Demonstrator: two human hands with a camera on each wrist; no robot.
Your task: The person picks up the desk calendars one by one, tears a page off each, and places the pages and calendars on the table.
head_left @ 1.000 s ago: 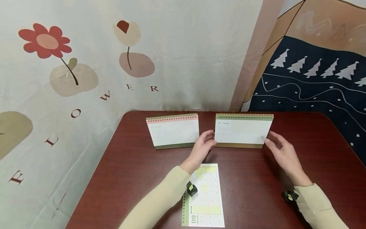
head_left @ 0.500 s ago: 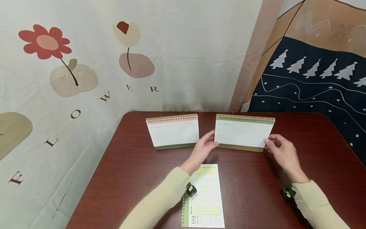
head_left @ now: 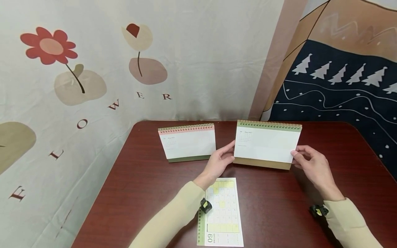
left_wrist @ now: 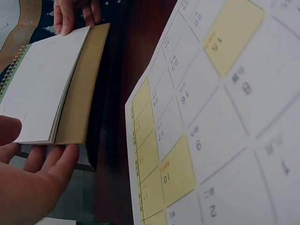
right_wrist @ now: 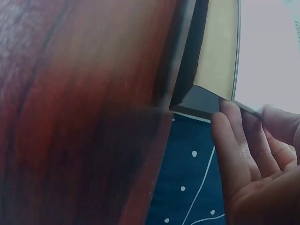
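Both hands hold a desk calendar with a green top band, a spiral binding and a brown base strip, its front facing me. My left hand grips its left edge, thumb at the front and fingers at the edge and behind, as the left wrist view shows. At the right edge my right hand pinches the pages and board between thumb and fingers. In the right wrist view a dark gap shows beneath the brown base strip. The calendar's right end sits lower than its left in the head view.
A second desk calendar with a pink top band stands to the left. Flat in front lies a calendar sheet with yellow squares and "09", partly under my left forearm. All are at the dark red table, backed by a printed cloth.
The green-banded calendar has shifted to the right and nearer to me, and its right end has swung down. The right hand has closed on its edge and moved with it.
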